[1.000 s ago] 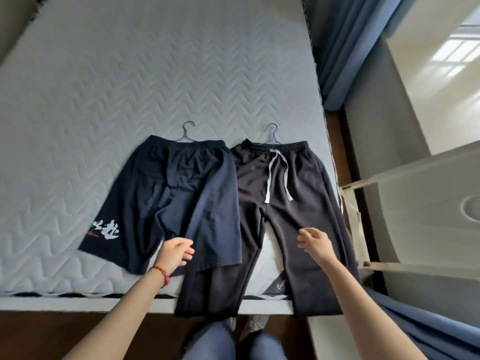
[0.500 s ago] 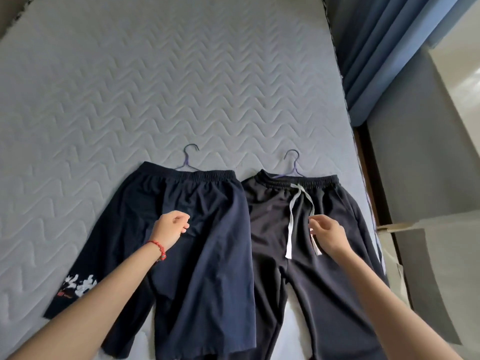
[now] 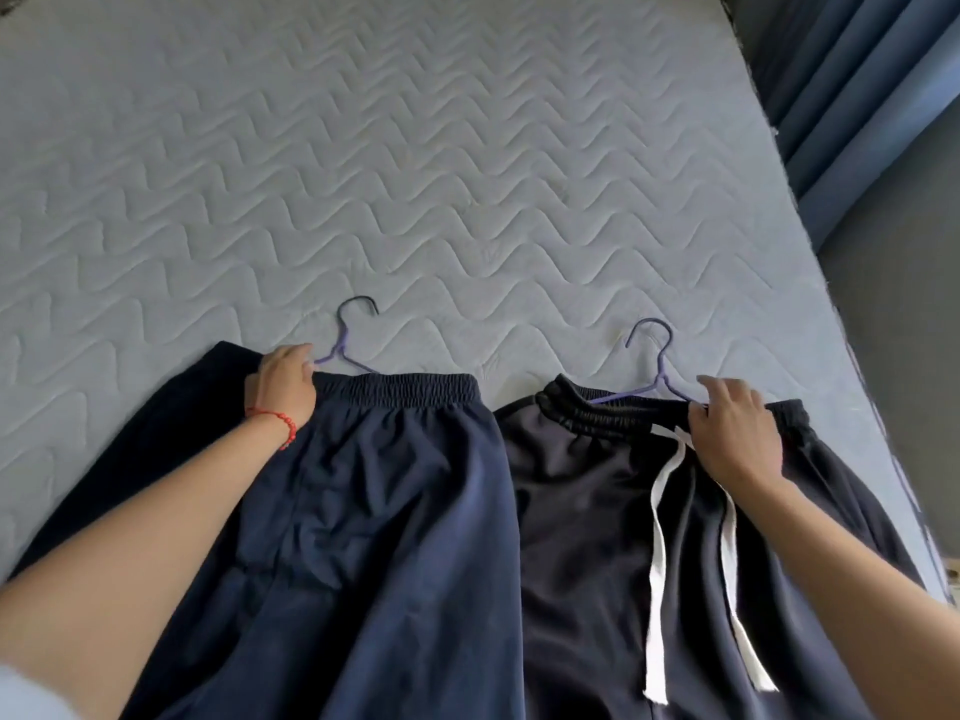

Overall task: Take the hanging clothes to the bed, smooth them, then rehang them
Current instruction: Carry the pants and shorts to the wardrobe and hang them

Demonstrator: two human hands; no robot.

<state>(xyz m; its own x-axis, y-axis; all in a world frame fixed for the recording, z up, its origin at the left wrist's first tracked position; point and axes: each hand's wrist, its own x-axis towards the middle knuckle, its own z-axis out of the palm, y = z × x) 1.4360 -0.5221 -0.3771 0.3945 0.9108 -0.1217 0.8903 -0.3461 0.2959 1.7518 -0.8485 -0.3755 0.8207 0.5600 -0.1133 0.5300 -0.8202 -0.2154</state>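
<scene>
Two garments lie flat side by side on the grey quilted mattress (image 3: 467,174), each on a purple hanger. On the left are navy shorts (image 3: 395,511), whose hanger (image 3: 345,335) sticks out past the waistband. My left hand (image 3: 283,387), with a red bracelet on its wrist, grips the shorts' waistband at its left end, just beside the hanger's neck. To the right are black trousers (image 3: 587,511) with a white drawstring (image 3: 660,537) and a second hanger (image 3: 657,366). My right hand (image 3: 737,433) curls its fingers over the trousers' waistband where the hanger's right arm enters.
Blue curtains (image 3: 841,96) hang along the bed's right side, with a grey wall (image 3: 909,304) below them. The mattress stretches far beyond the hangers and to the left of the shorts.
Both hands moved up from the middle of the garments to the waistbands and took hold there. The camera leaned in closer over the bed.
</scene>
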